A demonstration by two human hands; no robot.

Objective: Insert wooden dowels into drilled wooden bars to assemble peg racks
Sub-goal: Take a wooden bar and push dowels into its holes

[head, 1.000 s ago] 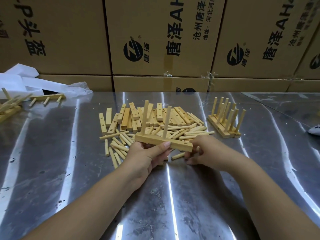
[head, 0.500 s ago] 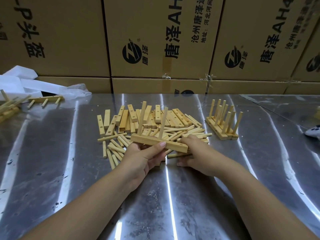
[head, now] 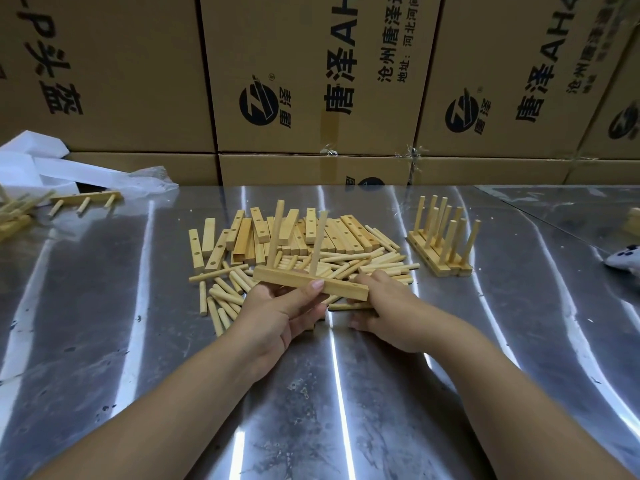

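Gripping a drilled wooden bar (head: 341,289) in the left hand (head: 277,317), thumb across its front, with two dowels (head: 276,233) upright in it, just above the loose dowel pile (head: 349,264) on the metal table (head: 104,306). Reaching into that pile with the right hand (head: 391,306), fingertips hidden; grasp unclear.

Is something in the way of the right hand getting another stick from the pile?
Nothing visible blocks it. The right hand is at the loose dowels; the bar held by the left hand only hides some fingertips from the camera.
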